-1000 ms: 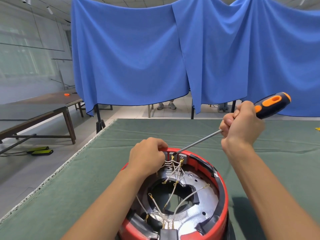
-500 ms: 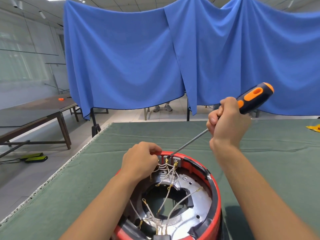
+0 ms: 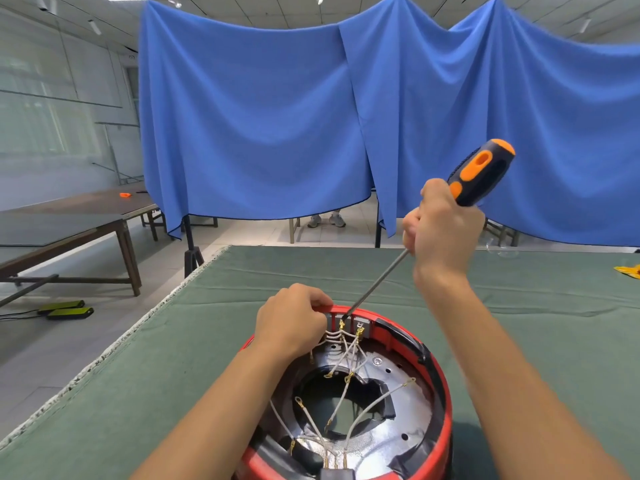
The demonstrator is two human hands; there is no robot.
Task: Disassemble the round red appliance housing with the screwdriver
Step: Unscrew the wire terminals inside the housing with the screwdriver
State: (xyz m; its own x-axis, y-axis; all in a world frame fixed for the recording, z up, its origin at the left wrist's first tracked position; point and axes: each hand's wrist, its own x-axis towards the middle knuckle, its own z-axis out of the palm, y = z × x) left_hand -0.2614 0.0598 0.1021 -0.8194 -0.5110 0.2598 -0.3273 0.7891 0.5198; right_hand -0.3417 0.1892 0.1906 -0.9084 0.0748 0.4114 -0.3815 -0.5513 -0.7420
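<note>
Left to right. A side table [image 3: 69, 220] is standing on the floor at the far left, well apart from the work, with two flat yellow-green devices [image 3: 65, 309] lying on the floor beside it. The green-covered worktop [image 3: 156, 358] is carrying the round red appliance housing [image 3: 441, 382], which is sitting open side up at the near edge of the view, between the forearms. The left hand [image 3: 289, 323] is gripping the far rim of the housing, its fingers curled over the rim next to the terminal block [image 3: 349, 322], and appears to be steadying it. The screwdriver [image 3: 481, 174] is slanting down from upper right, its tip meeting a terminal at the far rim; the right hand [image 3: 443, 226] is clamped round the lower end of the black-and-orange handle.

Progress, as a judgement: the housing is already lying open, with the metal plate [image 3: 398, 393] and central opening exposed, and several white wires [image 3: 346, 393] are hanging with loose brass lugs. Wires at the terminal block seem still attached, so the terminal screws and the plate are probably remaining.

Obstructions: the loose wires are crossing the opening and crowding the terminals, and the left hand's fingers are lying just beside the tip. A blue curtain [image 3: 259, 116] is closing off the background; a small yellow item [image 3: 628, 270] is lying at the worktop's far right.
</note>
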